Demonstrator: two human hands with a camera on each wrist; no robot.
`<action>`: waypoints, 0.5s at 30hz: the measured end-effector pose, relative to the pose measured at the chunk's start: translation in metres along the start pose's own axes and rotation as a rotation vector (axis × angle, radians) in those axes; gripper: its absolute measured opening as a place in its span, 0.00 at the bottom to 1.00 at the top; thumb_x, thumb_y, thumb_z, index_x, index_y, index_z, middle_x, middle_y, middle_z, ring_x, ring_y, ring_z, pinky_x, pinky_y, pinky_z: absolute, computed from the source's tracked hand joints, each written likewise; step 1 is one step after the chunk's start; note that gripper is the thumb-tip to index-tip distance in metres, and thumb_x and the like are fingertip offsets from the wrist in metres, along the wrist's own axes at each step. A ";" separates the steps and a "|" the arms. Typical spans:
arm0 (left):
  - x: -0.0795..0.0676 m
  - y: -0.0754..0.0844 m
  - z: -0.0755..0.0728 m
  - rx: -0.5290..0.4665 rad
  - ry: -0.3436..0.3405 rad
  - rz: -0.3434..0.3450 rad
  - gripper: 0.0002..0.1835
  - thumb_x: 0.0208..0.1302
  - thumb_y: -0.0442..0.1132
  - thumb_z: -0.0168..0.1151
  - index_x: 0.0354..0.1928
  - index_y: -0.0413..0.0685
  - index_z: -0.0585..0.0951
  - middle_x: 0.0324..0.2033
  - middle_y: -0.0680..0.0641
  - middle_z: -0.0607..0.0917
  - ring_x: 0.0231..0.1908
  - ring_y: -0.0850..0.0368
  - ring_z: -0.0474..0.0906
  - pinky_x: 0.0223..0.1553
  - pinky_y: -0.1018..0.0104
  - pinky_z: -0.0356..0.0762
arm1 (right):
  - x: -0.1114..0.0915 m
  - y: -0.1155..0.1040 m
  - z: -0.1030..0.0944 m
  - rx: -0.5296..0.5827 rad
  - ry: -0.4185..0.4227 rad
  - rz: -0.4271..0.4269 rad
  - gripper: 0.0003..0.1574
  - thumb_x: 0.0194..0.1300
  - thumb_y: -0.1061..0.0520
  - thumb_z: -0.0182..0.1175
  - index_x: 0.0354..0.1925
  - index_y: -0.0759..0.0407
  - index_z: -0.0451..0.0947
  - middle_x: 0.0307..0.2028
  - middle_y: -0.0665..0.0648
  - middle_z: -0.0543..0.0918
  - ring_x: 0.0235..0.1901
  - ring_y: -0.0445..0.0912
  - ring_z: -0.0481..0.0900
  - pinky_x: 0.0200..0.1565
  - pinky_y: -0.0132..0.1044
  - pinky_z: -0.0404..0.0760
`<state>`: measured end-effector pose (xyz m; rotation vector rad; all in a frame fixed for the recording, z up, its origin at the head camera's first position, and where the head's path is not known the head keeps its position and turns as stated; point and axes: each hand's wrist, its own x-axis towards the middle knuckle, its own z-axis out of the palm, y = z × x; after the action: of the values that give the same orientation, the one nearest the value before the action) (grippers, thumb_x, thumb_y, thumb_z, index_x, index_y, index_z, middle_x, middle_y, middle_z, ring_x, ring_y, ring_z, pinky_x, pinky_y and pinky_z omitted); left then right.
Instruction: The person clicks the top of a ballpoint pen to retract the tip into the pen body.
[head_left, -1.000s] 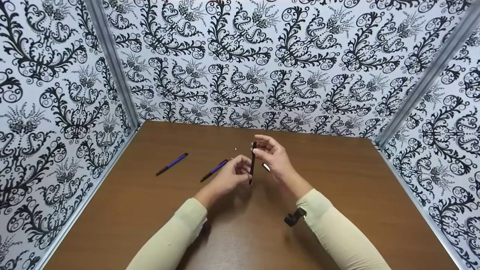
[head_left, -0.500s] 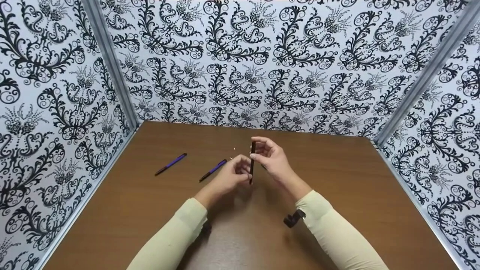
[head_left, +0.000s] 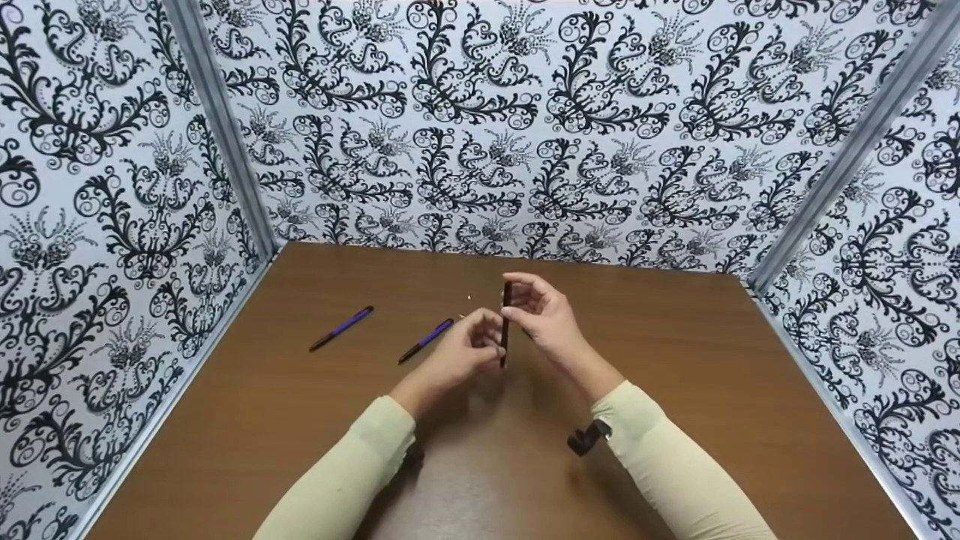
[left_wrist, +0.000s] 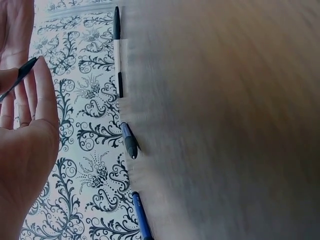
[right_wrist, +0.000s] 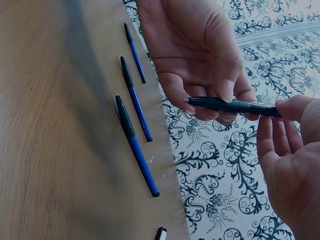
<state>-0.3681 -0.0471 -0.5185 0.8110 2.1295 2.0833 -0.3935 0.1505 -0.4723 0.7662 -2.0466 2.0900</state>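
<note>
In the head view a black pen (head_left: 505,334) stands upright between the two hands. My left hand (head_left: 474,343) pinches it near the lower end. My right hand (head_left: 546,311) holds the upper part, thumb against the barrel and index fingertip at the top. The right wrist view shows the pen's ringed dark grip (right_wrist: 225,105) and bare writing point, with the left thumb over the grip. Two blue pens with black ends lie left of the hands, one farther left (head_left: 342,328) and one nearer (head_left: 425,341).
Three blue pens, the middle one (right_wrist: 135,97) among them, and the tip of a white pen (right_wrist: 160,233) lie on the wooden table (head_left: 480,480) in the right wrist view. Tiny white specks (right_wrist: 151,160) are beside them. Patterned panels (head_left: 480,127) wall the table's back and sides.
The right hand has shifted slightly down the pen, and its index finger has come to the top end. The white pen seen behind that hand is now hidden. The left hand has hardly moved.
</note>
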 end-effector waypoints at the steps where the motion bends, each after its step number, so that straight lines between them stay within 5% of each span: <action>1: 0.000 0.000 0.000 0.000 0.000 0.002 0.19 0.65 0.20 0.62 0.57 0.33 0.78 0.42 0.41 0.85 0.41 0.53 0.84 0.41 0.61 0.84 | 0.000 -0.001 0.000 -0.003 -0.002 -0.006 0.33 0.68 0.76 0.69 0.70 0.68 0.78 0.50 0.69 0.85 0.48 0.52 0.86 0.54 0.39 0.86; 15: 0.000 0.000 0.002 0.015 0.026 0.037 0.17 0.65 0.21 0.64 0.55 0.34 0.79 0.41 0.41 0.85 0.41 0.53 0.83 0.38 0.63 0.84 | -0.001 -0.008 0.000 -0.031 0.000 -0.011 0.31 0.67 0.76 0.70 0.67 0.74 0.79 0.49 0.75 0.85 0.46 0.50 0.87 0.54 0.39 0.87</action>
<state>-0.3676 -0.0454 -0.5190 0.8365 2.1624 2.1096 -0.3894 0.1512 -0.4649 0.7713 -2.0648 2.0474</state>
